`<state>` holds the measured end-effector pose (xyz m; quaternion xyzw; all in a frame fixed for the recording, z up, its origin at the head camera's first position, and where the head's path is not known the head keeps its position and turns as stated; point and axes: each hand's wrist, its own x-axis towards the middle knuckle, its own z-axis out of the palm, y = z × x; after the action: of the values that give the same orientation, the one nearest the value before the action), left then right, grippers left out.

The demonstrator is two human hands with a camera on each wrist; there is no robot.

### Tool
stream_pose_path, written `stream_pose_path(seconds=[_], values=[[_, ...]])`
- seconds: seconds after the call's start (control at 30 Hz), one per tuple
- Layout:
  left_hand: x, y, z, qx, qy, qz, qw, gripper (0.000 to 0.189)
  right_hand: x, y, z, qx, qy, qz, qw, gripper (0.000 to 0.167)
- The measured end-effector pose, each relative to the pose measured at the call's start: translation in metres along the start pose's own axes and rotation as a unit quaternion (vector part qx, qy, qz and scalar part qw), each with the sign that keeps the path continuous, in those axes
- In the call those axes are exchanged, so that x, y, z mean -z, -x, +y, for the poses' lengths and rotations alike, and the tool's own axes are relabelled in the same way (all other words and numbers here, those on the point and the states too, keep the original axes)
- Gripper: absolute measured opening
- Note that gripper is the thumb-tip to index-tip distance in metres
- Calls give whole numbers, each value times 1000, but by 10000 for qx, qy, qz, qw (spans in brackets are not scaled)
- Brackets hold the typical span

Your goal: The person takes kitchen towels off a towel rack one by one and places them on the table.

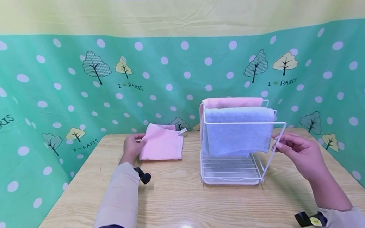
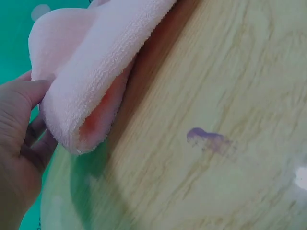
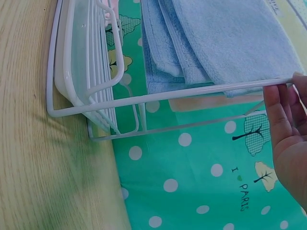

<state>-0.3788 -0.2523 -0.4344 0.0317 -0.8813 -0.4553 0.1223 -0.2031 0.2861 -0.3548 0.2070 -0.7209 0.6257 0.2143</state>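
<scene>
A folded pink towel (image 1: pixel 161 143) with a small white tag lies at the back of the table, left of the rack. My left hand (image 1: pixel 133 147) pinches its left edge; the left wrist view shows the thumb on top of the fold (image 2: pixel 72 105) and fingers beneath. To the right stands a white wire rack (image 1: pixel 233 182) with a slatted base. Over its bars hang a light blue towel (image 1: pixel 241 133) in front and another pink towel (image 1: pixel 235 101) behind. With thumb and fingers, my right hand (image 1: pixel 303 153) holds the rack's right side bar (image 3: pixel 192 92).
The wooden table (image 1: pixel 166 207) carries all of this. Behind and at both sides hangs a green and yellow curtain (image 1: pixel 173 72) with dots and trees, close to the table's back edge. A purple mark (image 2: pixel 208 139) shows on the wood in the left wrist view.
</scene>
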Motion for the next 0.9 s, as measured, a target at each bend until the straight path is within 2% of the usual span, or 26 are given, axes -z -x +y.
stream_pose_path(seconds=[0.33,0.57,0.77,0.9], values=[[4,6,-7,-44,-284,-34,9996,36,0,-1,2,-6,-7,31,10000,19],[8,10,-1,-161,-388,-100,9991,36,-1,-1,3,47,-34,21,10000,19],[8,12,8,-368,-621,-652,9953,31,0,-1,3,125,-74,-10,9999,18],[4,14,6,-408,-962,-1164,9877,41,1,-2,3,117,-29,-2,9999,19]])
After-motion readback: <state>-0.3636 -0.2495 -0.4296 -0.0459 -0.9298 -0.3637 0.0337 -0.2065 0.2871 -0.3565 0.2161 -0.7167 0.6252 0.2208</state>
